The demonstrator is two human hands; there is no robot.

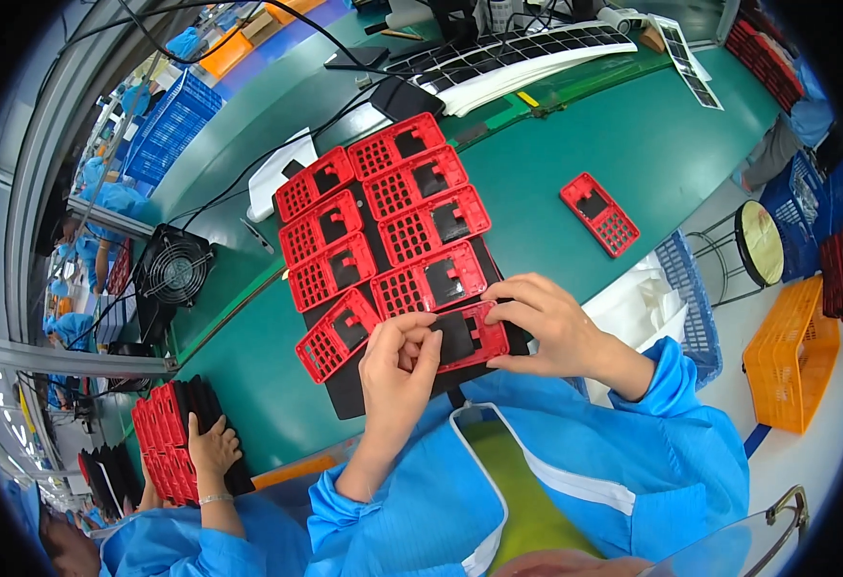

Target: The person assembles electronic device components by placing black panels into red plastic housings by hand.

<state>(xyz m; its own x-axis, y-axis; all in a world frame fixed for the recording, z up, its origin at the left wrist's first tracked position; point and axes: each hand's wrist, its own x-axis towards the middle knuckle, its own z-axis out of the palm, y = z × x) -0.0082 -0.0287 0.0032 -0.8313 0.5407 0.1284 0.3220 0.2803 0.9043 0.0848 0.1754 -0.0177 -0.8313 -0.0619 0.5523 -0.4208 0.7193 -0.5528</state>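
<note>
Between the left hand (pixel 395 370), narrowed, its hold unclear, and the right hand (pixel 558 332), gripping an edge, sits 1 red case (pixel 492 338); green table (pixel 529 240) stretches beyond.

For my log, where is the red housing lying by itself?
Head view: the red housing lies on the green bench, right of the grouped housings, beyond the right hand.

Here on the counter (pixel 527 231), covers (pixel 434 224) lie on a board (pixel 347 398), another cover (pixel 600 214) to their right, a fan (pixel 176 271) left.
</note>
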